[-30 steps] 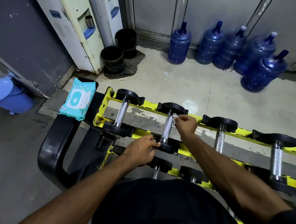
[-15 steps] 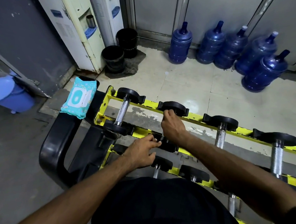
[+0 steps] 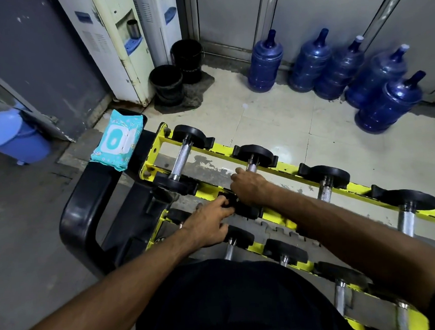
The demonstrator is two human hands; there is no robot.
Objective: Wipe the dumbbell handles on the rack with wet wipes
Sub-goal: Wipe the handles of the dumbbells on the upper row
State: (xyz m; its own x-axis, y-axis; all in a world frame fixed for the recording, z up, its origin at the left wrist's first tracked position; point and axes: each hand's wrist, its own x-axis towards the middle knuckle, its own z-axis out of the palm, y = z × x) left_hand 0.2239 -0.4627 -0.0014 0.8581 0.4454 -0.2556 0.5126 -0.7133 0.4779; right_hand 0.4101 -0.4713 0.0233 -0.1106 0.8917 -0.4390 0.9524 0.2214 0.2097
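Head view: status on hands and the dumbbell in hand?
Right hand wrapped on knurled steel handle of second black-ended dumbbell, wipe hidden. Left hand grips its near black end plate. Nothing in the way; teal wet-wipe pack sits left of yellow rack.

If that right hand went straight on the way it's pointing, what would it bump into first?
Probably the black far end plate: the right hand grips the dumbbell handle, pointing along it, with only a short bare stretch before that plate.

handle [image 3: 181,157]: knurled metal | rack [image 3: 220,149]: chipped paint | weight head [image 3: 188,137]: matt black, perhaps rubber | wipes pack [image 3: 118,141]: glossy plastic
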